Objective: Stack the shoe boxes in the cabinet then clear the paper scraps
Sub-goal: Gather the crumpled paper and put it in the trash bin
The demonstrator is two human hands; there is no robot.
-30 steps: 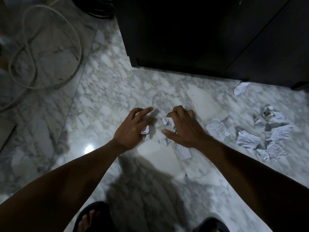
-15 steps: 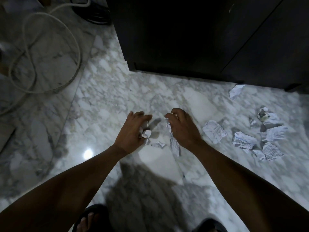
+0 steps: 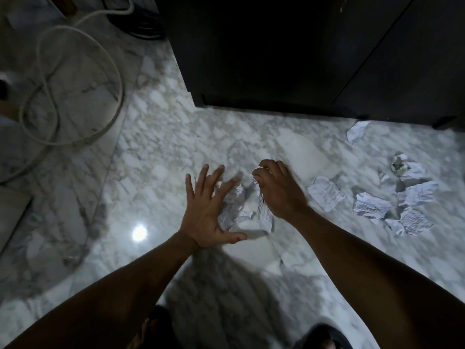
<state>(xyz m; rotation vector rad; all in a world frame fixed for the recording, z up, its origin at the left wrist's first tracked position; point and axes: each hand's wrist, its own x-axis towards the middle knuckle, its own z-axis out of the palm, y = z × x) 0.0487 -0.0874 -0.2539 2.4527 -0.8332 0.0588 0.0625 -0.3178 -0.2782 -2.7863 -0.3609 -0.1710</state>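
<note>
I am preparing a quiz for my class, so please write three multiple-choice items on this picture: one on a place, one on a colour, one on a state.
1. Where do most loose paper scraps lie? A) right of the right hand B) on a shelf C) on a chair
2. What colour is the cabinet? A) white B) black C) red
3. How is the left hand? A) a fist B) open, fingers spread C) gripping a box
Answers: 1 A, they dot the floor there; 2 B, its front is black; 3 B, straight fingers fan out.

Light: dim; one glare spot (image 3: 139, 233), lower left.
Shadow: mine, bottom centre.
Blur: my right hand (image 3: 279, 190), slightly.
Edges: bowed.
</note>
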